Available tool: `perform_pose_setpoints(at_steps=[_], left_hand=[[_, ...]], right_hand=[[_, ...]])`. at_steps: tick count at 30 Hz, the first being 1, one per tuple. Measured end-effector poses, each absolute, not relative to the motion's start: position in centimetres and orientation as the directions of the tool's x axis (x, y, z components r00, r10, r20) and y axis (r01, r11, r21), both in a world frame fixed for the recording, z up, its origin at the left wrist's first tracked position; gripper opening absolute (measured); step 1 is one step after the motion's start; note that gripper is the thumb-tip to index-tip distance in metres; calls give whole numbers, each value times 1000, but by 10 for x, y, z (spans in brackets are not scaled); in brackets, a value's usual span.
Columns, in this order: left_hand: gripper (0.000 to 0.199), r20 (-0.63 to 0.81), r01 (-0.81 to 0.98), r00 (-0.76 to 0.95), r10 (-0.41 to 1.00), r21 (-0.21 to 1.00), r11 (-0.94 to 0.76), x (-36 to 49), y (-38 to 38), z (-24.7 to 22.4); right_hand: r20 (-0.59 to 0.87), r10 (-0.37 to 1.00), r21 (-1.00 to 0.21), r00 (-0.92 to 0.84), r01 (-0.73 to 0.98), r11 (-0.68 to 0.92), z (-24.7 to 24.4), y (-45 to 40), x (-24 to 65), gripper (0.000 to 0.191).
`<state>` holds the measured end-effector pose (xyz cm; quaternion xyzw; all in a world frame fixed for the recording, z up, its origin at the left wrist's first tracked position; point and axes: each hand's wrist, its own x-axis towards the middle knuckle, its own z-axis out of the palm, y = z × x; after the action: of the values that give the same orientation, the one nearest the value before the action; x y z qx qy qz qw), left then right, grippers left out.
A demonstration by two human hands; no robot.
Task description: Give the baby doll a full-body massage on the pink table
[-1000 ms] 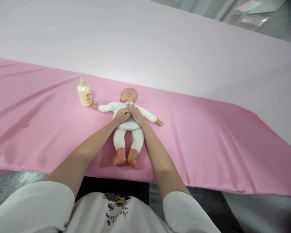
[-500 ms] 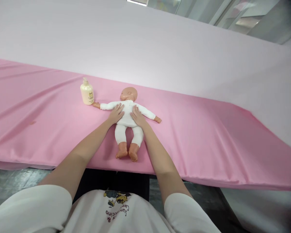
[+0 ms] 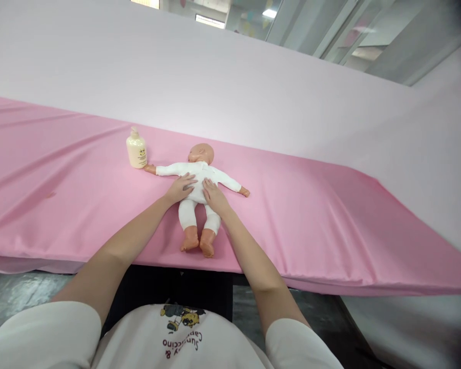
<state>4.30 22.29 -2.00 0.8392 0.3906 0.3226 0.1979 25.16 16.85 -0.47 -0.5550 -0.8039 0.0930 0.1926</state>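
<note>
A baby doll (image 3: pixel 203 171) with a white cloth body lies face down, its head turned to the left and its arms spread wide. Flat on the left side of its lower back rests my left hand (image 3: pixel 180 188), fingers extended. My right hand (image 3: pixel 215 197) lies on the right side of the lower back, its fingers also stretched out. Neither hand grips anything. The doll's bare feet point toward me. By the doll's left-pointing hand stands a cream pump bottle (image 3: pixel 137 149), upright.
A pink sheet (image 3: pixel 299 220) with wrinkles covers the table under the doll. Behind it rises a pale wall (image 3: pixel 230 87), with glass panels (image 3: pixel 311 31) above. The table's front edge runs just past the doll's feet.
Both hands have slid down the doll's back toward its hips, from the upper back to the lower back. The view has shifted slightly; doll and bottle keep their places on the sheet.
</note>
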Motion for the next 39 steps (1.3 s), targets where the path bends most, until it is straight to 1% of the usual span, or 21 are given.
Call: perform_pose_setpoints(at_steps=[3,6,8,11,15,16,20,26,27,29,31,32,36,39], left_hand=[[31,457,509,495,740,537,-672,50,219,-17],[26,422,547,487,765,535,-644,54,216,-11],[24,375,588,471,799,542,-601,56,215,-7],[22,323,634,445,835,545,-549,59,213,0],[31,230,689,425,875,545,-478,64,213,13],[32,209,710,422,882,529,-465,65,213,16],[27,146,807,410,900,402,-433,75,216,29],[25,135,861,378,916,314,-401,85,224,38],[28,130,864,380,916,303,-402,86,226,40],[36,106,871,392,914,278,-405,87,230,44],[40,66,877,405,912,253,-408,89,233,49],[39,44,881,409,911,240,-407,90,234,52],[33,-14,897,394,919,224,-381,98,240,56],[31,-35,909,362,931,234,-345,102,249,53]], right_hand=[[300,913,-405,-277,829,385,-1,163,250,49],[355,910,-453,-213,812,367,2,162,249,38],[348,920,-468,-182,816,339,6,165,249,31],[295,945,-462,-139,845,269,14,170,246,25],[240,964,-450,-116,866,216,29,176,242,25],[226,967,-441,-115,873,207,32,178,241,24],[177,979,-379,-100,911,162,36,187,236,25],[229,966,-322,-118,928,190,30,198,236,25],[229,965,-326,-125,925,197,30,199,236,26],[226,965,-329,-135,922,206,31,200,237,36],[212,968,-319,-134,927,198,33,202,236,43],[199,971,-305,-134,933,191,35,204,235,43],[158,976,-221,-152,958,185,39,211,234,34],[157,975,-199,-155,963,185,39,218,234,33]])
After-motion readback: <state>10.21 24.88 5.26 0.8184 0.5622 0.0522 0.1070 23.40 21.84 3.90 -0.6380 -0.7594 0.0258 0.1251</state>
